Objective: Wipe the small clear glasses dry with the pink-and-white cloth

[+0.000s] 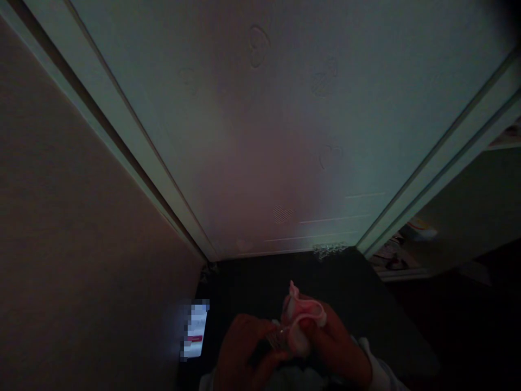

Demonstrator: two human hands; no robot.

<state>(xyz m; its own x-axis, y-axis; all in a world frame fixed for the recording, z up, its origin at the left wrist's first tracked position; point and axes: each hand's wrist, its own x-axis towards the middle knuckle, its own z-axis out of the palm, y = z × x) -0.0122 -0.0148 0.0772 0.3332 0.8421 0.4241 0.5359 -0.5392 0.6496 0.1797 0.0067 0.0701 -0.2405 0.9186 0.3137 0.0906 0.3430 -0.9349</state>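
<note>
At the bottom of the head view, my right hand grips a small pink cloth piece with a pale rim and a pointed tip standing up. Its top gapes a little, like a small pouch or cover; the exact kind is not clear. My left hand is closed beside it, fingers pinching a small pale striped piece that touches the pink cloth. Whether the two are joined cannot be made out in the dim light. Both hands are held close together over a dark tabletop.
A lit screen, partly blurred out, lies left of my hands. Behind the tabletop rises a pale panel with raised heart shapes. A brown wall borders the left. Shelves with assorted items stand at the right.
</note>
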